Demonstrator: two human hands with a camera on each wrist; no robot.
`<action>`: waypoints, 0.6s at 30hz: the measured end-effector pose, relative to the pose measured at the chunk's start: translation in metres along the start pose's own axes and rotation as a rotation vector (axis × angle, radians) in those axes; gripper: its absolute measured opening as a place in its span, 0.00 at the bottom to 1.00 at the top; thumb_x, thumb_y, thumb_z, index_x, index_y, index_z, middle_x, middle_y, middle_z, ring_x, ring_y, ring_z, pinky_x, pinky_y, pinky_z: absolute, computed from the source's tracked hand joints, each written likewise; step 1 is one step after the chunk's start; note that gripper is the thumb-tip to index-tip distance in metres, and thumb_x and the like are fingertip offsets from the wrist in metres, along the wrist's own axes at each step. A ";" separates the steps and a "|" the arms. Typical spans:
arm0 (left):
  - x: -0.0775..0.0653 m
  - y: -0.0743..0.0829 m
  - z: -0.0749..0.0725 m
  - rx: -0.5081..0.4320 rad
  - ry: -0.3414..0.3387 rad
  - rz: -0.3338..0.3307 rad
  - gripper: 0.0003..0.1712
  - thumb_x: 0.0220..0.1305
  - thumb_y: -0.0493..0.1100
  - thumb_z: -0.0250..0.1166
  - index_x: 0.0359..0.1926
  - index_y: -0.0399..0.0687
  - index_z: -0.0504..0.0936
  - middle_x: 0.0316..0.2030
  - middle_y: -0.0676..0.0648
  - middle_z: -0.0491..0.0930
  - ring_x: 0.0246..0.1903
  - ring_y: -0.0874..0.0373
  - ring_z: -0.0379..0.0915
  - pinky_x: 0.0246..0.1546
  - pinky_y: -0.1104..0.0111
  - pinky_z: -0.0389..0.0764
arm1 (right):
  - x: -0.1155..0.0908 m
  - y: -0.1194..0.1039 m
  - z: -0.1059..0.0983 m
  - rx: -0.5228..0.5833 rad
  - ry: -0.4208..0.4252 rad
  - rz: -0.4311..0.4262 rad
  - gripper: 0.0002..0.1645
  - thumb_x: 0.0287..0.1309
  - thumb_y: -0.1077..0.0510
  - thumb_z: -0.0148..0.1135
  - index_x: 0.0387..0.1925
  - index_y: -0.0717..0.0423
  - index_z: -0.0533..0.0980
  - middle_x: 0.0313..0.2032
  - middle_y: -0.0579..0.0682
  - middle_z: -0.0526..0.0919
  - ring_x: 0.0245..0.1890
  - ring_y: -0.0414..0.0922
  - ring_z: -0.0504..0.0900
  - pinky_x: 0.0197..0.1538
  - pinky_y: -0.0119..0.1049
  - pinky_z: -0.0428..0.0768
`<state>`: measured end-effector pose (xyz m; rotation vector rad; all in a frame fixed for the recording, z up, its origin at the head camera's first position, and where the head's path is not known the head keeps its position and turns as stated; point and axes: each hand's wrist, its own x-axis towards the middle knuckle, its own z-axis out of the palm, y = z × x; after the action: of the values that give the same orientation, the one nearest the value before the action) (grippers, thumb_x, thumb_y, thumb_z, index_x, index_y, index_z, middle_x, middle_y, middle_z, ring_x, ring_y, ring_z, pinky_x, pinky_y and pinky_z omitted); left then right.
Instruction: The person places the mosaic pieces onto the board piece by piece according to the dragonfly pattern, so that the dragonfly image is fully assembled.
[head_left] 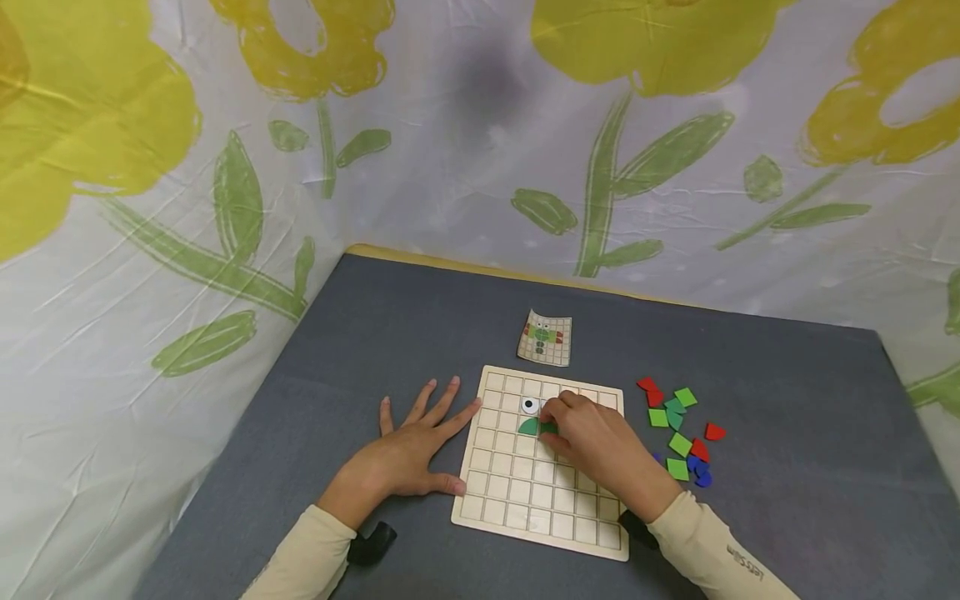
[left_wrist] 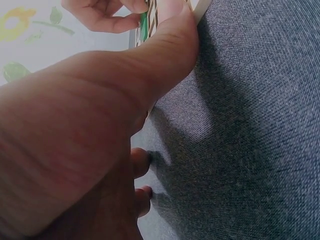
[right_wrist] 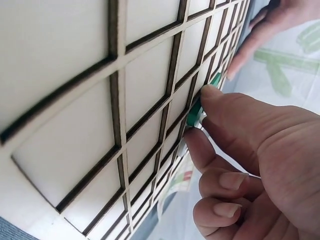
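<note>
A wooden grid board [head_left: 510,508] lies flat on the dark table. On its upper part are a round eye tile [head_left: 530,405] and a dark green quarter-circle tile [head_left: 528,427]. My right hand [head_left: 600,437] reaches over the board, pinching a second green tile [right_wrist: 194,116] between thumb and index finger at the grid, beside the first one. The fingers partly cover this tile, so its full shape is hidden. My left hand [head_left: 408,454] rests with fingers spread at the board's left edge; its thumb [left_wrist: 175,35] touches the rim.
A small picture card [head_left: 545,340] with a coloured figure on a grid lies beyond the board, one corner curling up. Right of the board are scattered red tiles [head_left: 715,432], light green squares [head_left: 681,443], dark green tiles [head_left: 675,418] and blue tiles [head_left: 702,477]. A flower-printed cloth [head_left: 450,167] hangs behind.
</note>
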<state>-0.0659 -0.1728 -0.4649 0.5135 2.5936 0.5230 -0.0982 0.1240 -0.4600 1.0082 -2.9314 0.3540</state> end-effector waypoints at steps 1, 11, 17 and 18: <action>0.000 0.000 0.000 -0.001 0.001 0.001 0.66 0.55 0.68 0.77 0.86 0.71 0.47 0.86 0.50 0.32 0.84 0.41 0.23 0.67 0.19 0.29 | 0.000 0.000 0.000 0.000 -0.001 0.001 0.13 0.57 0.53 0.82 0.41 0.50 0.85 0.36 0.43 0.83 0.31 0.38 0.83 0.32 0.35 0.83; -0.001 0.000 0.000 -0.003 0.009 0.004 0.67 0.54 0.67 0.77 0.86 0.70 0.48 0.86 0.48 0.33 0.84 0.40 0.24 0.67 0.19 0.29 | 0.001 -0.001 0.001 0.005 0.001 0.000 0.15 0.56 0.52 0.83 0.41 0.50 0.86 0.35 0.43 0.84 0.32 0.39 0.84 0.32 0.35 0.84; -0.002 0.001 -0.001 -0.024 0.019 0.014 0.66 0.54 0.66 0.78 0.86 0.69 0.49 0.86 0.48 0.34 0.84 0.39 0.25 0.66 0.19 0.29 | 0.000 -0.001 0.000 0.026 0.005 0.006 0.14 0.56 0.51 0.82 0.40 0.50 0.86 0.35 0.42 0.84 0.32 0.39 0.85 0.32 0.35 0.84; -0.002 0.001 0.000 -0.025 0.017 0.013 0.66 0.55 0.66 0.78 0.86 0.69 0.48 0.86 0.49 0.33 0.84 0.40 0.24 0.66 0.19 0.28 | -0.001 -0.001 0.000 0.029 0.002 0.008 0.14 0.56 0.51 0.82 0.40 0.50 0.86 0.36 0.42 0.84 0.32 0.39 0.85 0.32 0.35 0.83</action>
<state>-0.0643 -0.1728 -0.4634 0.5200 2.5984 0.5651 -0.0970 0.1237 -0.4597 0.9995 -2.9373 0.3983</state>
